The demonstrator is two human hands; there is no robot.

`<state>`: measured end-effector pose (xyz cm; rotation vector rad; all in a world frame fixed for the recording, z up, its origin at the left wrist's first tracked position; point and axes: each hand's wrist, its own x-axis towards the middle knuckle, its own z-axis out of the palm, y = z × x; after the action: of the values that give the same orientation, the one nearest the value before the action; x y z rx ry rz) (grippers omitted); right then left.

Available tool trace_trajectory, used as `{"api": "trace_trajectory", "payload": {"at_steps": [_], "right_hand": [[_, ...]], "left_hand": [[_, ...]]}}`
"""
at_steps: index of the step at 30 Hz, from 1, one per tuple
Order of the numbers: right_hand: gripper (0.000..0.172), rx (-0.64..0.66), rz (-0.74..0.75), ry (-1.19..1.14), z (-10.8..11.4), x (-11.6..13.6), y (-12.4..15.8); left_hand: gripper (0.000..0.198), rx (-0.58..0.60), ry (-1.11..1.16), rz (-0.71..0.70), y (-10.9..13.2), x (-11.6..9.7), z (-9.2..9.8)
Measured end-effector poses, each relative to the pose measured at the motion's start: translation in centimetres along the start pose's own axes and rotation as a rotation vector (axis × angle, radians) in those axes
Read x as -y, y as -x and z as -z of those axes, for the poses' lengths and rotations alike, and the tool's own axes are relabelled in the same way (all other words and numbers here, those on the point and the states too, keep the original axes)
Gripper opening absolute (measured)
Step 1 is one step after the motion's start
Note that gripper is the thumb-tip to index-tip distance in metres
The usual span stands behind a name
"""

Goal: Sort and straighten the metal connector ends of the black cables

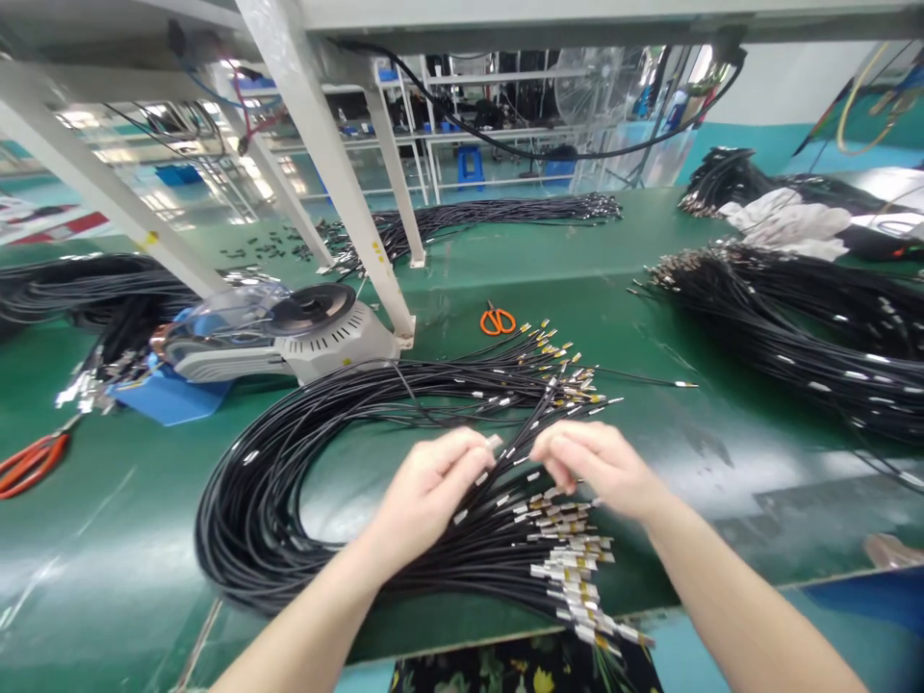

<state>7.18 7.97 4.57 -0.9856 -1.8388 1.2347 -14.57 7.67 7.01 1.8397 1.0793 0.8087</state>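
Note:
A thick bundle of black cables [242, 500] curves in a U across the green table in front of me. Its metal-tipped ends [577, 568] fan out to the right in a near group and a far group. My left hand [440, 481] is closed over the middle of the bundle, pinching a cable whose pale tip [494, 442] shows at the fingertips. Just right of it, my right hand [603, 464] is closed too, thumb and fingers pressed together above the near ends. What it pinches, if anything, is too small and blurred to name.
Orange-handled scissors [498, 319] lie beyond the bundle, and red-handled cutters [36, 462] at the left edge. A grey machine with a black disc [310, 332] stands back left beside white metal posts [339, 164]. Another large cable coil [801, 337] lies at right, near white cloth [786, 219].

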Motion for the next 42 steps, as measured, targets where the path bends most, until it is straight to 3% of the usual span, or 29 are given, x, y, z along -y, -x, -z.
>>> {"api": "trace_trajectory", "payload": {"at_steps": [3,5,7,9,11,14,18,20,23,29,32,35,38,42], "right_hand": [[0.025,-0.099,-0.082,0.194,2.2,0.1,1.1],[0.021,-0.052,-0.129,0.351,2.9,-0.5,1.8],[0.018,0.017,-0.112,0.473,2.9,-1.5,2.2],[0.014,0.051,-0.080,0.566,2.8,-2.6,2.4],[0.013,0.042,-0.094,0.649,2.8,-3.5,2.3],[0.015,0.049,-0.137,0.743,3.0,-4.3,1.6],[0.011,0.205,-0.118,0.805,3.0,-4.3,0.1],[0.010,0.275,-0.118,0.818,3.0,-4.2,-0.5],[0.008,0.319,-0.124,0.781,3.0,-4.4,-0.7],[0.007,0.217,-0.128,0.557,3.2,-3.9,-0.1],[0.010,0.092,-0.133,0.369,3.1,-3.3,-0.2],[0.012,0.010,-0.165,0.180,2.8,-3.4,-0.4],[0.014,-0.025,-0.198,0.040,2.5,-4.0,-0.6],[0.016,-0.069,-0.226,-0.016,2.1,-4.3,-0.7]], "left_hand": [[0.018,-0.247,0.079,-0.085,-0.1,-2.9,2.9],[0.016,-0.361,0.159,-0.155,-0.9,-4.3,3.8],[0.019,-0.415,0.144,-0.217,-2.6,-4.8,3.4],[0.022,-0.406,-0.053,-0.250,-4.7,-4.3,1.9],[0.021,-0.303,-0.427,-0.243,-6.4,-2.9,-0.1],[0.045,-0.132,-0.844,-0.149,-7.1,-0.3,-2.8],[0.026,0.190,-0.843,-0.014,-5.6,2.0,-4.5],[0.032,0.248,-0.796,0.049,-5.0,2.5,-4.8],[0.044,0.258,-0.784,0.105,-4.9,2.9,-5.2],[0.019,0.246,-0.670,0.136,-5.4,2.9,-4.2],[0.020,0.014,-0.525,0.035,-5.5,2.9,-2.3],[0.021,-0.212,-0.540,0.011,-5.9,3.6,-0.9],[0.021,-0.188,-0.626,0.012,-6.2,4.2,-1.0],[0.018,-0.136,-0.556,-0.106,-5.6,3.3,-2.9]]}}
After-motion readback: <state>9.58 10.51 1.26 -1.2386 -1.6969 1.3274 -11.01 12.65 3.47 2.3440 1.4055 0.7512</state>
